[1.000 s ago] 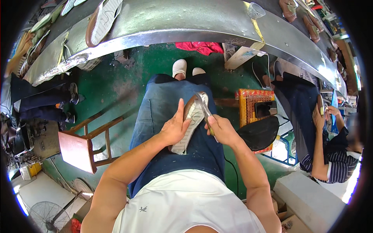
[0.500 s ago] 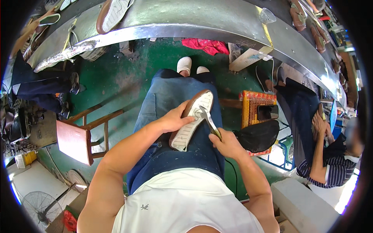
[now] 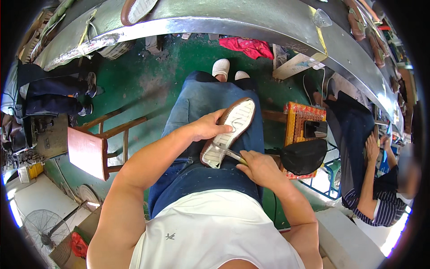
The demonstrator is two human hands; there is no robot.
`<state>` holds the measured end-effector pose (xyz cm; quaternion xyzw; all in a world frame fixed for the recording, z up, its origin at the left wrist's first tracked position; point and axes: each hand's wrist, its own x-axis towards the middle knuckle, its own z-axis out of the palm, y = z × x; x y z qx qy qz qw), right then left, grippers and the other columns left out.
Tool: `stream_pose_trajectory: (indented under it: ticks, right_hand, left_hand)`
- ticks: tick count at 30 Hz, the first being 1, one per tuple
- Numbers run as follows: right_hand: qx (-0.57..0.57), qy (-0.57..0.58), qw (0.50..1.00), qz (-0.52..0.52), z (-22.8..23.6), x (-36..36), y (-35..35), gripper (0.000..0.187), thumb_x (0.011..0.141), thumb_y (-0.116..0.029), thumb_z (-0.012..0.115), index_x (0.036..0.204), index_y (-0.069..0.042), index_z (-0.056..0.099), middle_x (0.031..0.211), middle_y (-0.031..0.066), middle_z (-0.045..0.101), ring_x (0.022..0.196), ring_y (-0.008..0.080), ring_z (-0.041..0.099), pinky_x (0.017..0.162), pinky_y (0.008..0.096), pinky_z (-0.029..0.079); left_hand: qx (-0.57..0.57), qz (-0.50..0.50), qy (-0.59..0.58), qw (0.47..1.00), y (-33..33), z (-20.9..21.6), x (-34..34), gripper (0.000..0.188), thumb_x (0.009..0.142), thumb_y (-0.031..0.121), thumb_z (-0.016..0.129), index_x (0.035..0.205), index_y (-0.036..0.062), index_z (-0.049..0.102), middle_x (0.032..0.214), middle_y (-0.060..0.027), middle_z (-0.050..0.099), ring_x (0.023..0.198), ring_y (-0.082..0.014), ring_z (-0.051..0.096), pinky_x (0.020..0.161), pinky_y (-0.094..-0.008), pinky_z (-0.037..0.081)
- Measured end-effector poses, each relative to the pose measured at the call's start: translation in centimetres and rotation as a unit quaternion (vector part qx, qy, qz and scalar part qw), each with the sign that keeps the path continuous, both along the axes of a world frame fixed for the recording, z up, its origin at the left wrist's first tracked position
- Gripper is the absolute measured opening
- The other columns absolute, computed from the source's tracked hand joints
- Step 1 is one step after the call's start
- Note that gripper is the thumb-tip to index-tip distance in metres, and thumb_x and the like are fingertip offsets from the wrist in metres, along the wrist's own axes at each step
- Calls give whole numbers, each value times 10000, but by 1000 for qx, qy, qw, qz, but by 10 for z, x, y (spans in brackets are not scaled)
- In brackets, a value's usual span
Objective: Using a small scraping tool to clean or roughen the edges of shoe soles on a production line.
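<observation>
Across my lap lies a shoe (image 3: pixel 242 115), its pale ribbed underside turned up and its brown edge stitched all round. My left hand (image 3: pixel 209 127) grips its left side near the middle, thumb resting on the underside and fingers hidden beneath. In my right hand (image 3: pixel 260 169) is a hammer (image 3: pixel 232 154), held by its yellowish handle. The metal head lies on or just over the end of the shoe nearest my body. Whether it touches the surface, I cannot tell.
A metal-topped bench (image 3: pixel 192 28) curves ahead, with another shoe (image 3: pixel 138 10) and a clear cup (image 3: pixel 322 18) on it. A wooden stool (image 3: pixel 88 151) stands left. Right, a beaded seat (image 3: pixel 293 127) carries a phone (image 3: pixel 316 129) and black bag (image 3: pixel 303 157). A co-worker (image 3: pixel 376 188) sits beyond.
The hammer has moved from the far half of the shoe down to its near end, and my right hand came closer to my body. My left hand still holds the shoe.
</observation>
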<state>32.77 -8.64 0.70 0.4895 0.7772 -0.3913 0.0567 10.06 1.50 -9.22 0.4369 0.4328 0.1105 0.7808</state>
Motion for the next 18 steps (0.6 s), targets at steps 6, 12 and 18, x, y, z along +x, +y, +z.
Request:
stream_pose_trajectory:
  ticks: [6, 12, 18]
  right_hand:
    - [-56, 42, 997, -37, 10, 0, -5, 339, 950, -206, 668, 1099, 59, 519, 1008, 284, 649, 973, 453, 651, 846, 510, 515]
    - [-87, 10, 996, -34, 24, 0, -2, 333, 945, -168, 668, 1095, 87, 514, 1060, 314, 636, 1025, 463, 636, 897, 510, 501]
    - [-49, -13, 999, 0, -2, -5, 2, 394, 958, -259, 661, 1185, 48, 560, 1037, 272, 662, 940, 448, 659, 803, 502, 525]
  left_hand:
    - [-2, 6, -24, 1000, -2, -7, -2, 739, 927, 158, 750, 1545, 25, 365, 1412, -118, 577, 1285, -196, 541, 1106, -337, 421]
    - [-13, 2, -18, 1000, 0, 2, 0, 743, 930, 144, 744, 1551, 25, 355, 1419, -126, 576, 1293, -203, 542, 1109, -336, 421]
    - [4, 6, 2, 1000, -1, 2, -3, 747, 923, 133, 746, 1551, 28, 355, 1420, -132, 577, 1289, -203, 549, 1107, -335, 425]
